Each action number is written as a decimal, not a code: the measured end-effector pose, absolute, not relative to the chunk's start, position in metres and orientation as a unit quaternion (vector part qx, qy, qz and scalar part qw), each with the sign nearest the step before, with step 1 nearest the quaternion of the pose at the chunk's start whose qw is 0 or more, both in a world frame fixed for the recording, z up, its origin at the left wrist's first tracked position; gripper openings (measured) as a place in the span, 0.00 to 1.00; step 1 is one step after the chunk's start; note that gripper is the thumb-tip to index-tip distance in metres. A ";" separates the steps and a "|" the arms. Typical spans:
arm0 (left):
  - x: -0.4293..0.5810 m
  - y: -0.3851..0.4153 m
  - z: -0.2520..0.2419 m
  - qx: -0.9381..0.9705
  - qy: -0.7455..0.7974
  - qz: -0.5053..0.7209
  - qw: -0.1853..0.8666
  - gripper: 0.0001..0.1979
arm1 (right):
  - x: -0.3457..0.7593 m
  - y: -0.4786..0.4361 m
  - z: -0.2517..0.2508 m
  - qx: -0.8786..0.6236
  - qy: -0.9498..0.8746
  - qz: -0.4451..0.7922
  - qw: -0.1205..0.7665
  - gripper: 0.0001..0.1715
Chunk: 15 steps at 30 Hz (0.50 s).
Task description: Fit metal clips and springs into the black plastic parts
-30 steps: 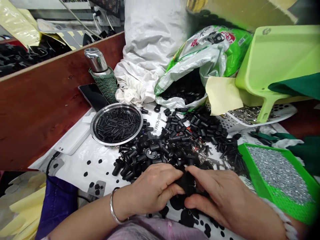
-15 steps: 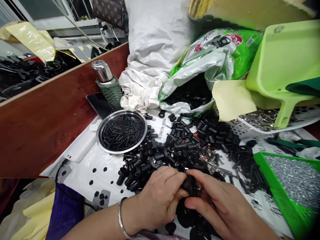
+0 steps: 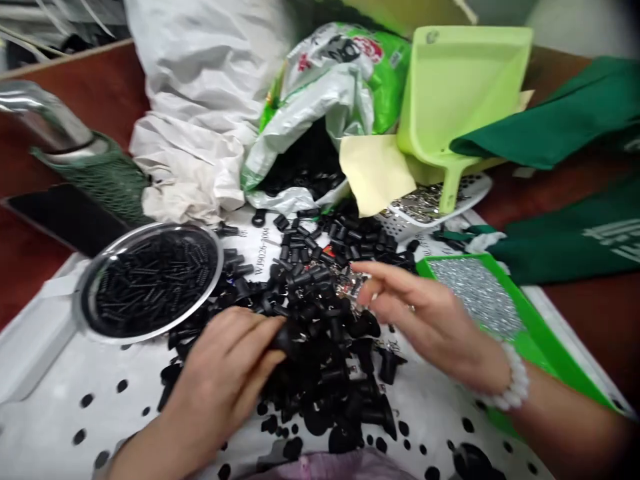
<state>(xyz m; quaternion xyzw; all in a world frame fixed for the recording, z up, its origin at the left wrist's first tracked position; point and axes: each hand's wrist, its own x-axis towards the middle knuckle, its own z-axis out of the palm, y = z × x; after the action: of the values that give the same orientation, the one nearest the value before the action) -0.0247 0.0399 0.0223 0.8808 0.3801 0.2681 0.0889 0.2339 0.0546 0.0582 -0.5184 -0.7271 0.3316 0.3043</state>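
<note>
My left hand (image 3: 230,373) is closed around a dark black plastic part (image 3: 289,339), mostly covered by the fingers, so its exact kind is unclear. It hovers at the left of a heap of black plastic parts (image 3: 333,327). My right hand (image 3: 430,323) has its fingers apart and slightly bent, fingertips over small shiny metal pieces (image 3: 347,283) in the heap. Nothing is clearly visible between those fingers. Short black cylinders (image 3: 300,253) lie behind the metal pieces.
On the left is a round metal tray (image 3: 219,267) of black screw-like pieces, beside a netted flask (image 3: 95,173). Behind stand an open bag (image 3: 305,100) of black parts and a light-green dustpan (image 3: 465,93). A green tray (image 3: 545,333) of small silver pieces lies right.
My hands have separated; both were together on a black part. The left keeps a black part, while the right has moved forward to the metal pieces. The view has turned right.
</note>
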 end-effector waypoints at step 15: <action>-0.039 0.072 0.025 0.854 0.454 0.255 -0.002 0.13 | 0.282 0.059 0.011 -0.573 -0.815 0.085 -0.038 0.07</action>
<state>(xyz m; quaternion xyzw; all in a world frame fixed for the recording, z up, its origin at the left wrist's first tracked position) -0.0395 0.0719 0.0248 0.8539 0.4535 0.2552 -0.0016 0.2823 0.0594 0.0106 -0.5726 -0.8145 0.0849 -0.0383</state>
